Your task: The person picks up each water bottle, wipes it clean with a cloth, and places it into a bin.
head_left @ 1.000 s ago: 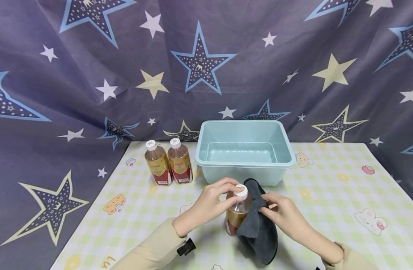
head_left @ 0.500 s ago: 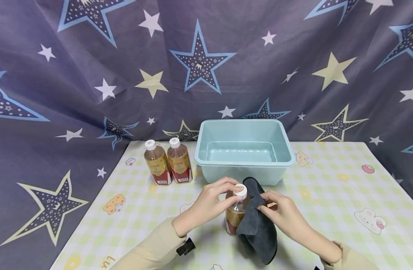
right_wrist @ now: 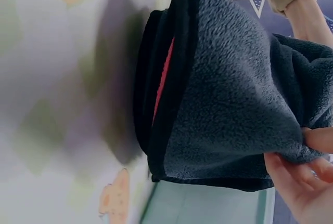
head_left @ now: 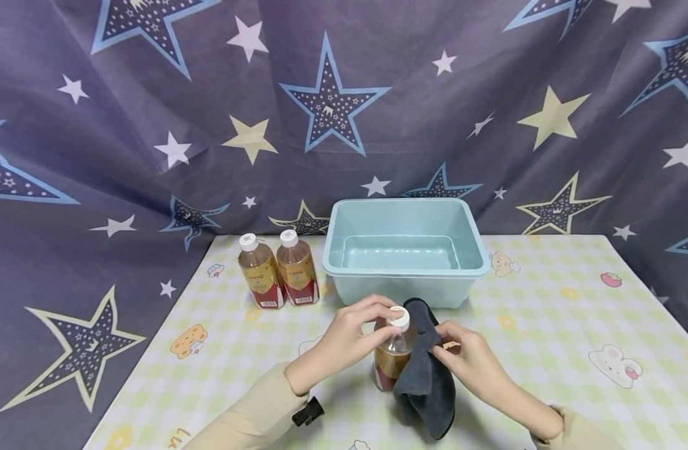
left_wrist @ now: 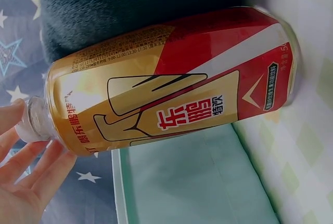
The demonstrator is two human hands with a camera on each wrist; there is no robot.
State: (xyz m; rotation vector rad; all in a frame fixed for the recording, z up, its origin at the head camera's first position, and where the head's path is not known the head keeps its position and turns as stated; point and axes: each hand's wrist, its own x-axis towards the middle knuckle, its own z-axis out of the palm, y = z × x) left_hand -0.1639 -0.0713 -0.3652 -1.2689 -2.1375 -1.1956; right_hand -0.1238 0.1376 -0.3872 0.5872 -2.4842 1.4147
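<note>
In the head view we see, largest of all, a dark purple-grey star-printed curtain (head_left: pixel 344 172) hanging behind a pastel checked tablecloth (head_left: pixel 546 350). Near the cloth's far edge sits a light blue plastic tub (head_left: pixel 400 290), open side up, with glossy highlights along its inner floor. Nearer the person hangs a folded dark grey fleece cloth (head_left: pixel 425 375) with black edging; in the right wrist view we glimpse a red strip between its folds. The cloth lies against the right side of an upright 东鹏特饮 drink bottle (left_wrist: pixel 171 83) in front of the tub — gold and red label wrapped around it, so we cannot tell how full it is. Left of the tub, two matching capped bottles (head_left: pixel 298 275) stand side by side. The left hand (head_left: pixel 352 331) grips the near bottle's top, thumb and fingers closed around its white cap (head_left: pixel 400 319). The right hand (head_left: pixel 472 353) pinches the fleece cloth tightly between thumb and fingers — just beside that bottle's shoulder.
</note>
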